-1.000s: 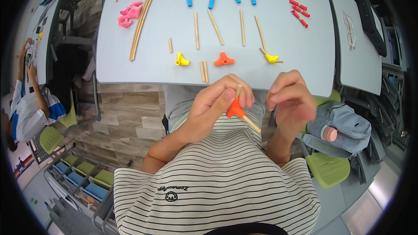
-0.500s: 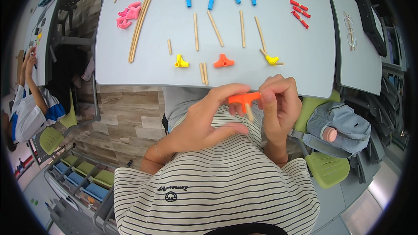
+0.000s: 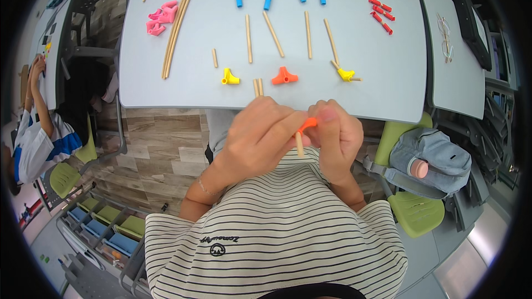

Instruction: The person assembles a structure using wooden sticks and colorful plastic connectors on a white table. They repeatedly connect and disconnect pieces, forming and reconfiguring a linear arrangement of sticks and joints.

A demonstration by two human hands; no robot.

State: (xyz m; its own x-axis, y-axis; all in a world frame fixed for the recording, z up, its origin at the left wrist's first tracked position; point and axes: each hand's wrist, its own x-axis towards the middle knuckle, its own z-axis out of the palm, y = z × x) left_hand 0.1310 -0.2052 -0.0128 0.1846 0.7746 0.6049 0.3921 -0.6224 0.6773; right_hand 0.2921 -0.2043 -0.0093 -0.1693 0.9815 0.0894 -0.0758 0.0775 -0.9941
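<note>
Close to my chest, just off the table's near edge, my left hand (image 3: pixel 260 133) and my right hand (image 3: pixel 336 135) both grip an orange connector (image 3: pixel 308 124). A short wooden stick (image 3: pixel 299 144) pokes out of it toward me. My fingers cover most of the connector. On the table just beyond lie a second orange connector (image 3: pixel 285 76), a yellow connector (image 3: pixel 230 76) and another yellow connector (image 3: pixel 346 75) with sticks in it. Two short sticks (image 3: pixel 258 87) lie by the edge, partly behind my left hand.
The light grey table (image 3: pixel 388 94) also bears longer sticks (image 3: pixel 308 34), blue tubes (image 3: pixel 269 0), red pieces (image 3: pixel 380 16), pink connectors (image 3: pixel 162 16) and long rods (image 3: pixel 178 30). Glasses (image 3: pixel 445 37) lie on the right-hand table. A backpack (image 3: pixel 435 155) rests on a green chair. Another person (image 3: pixel 41 133) sits at left.
My left hand has closed its fingers over the orange connector, which is now mostly covered. Both hands have come closer together, and the connector with its stick has shifted slightly left.
</note>
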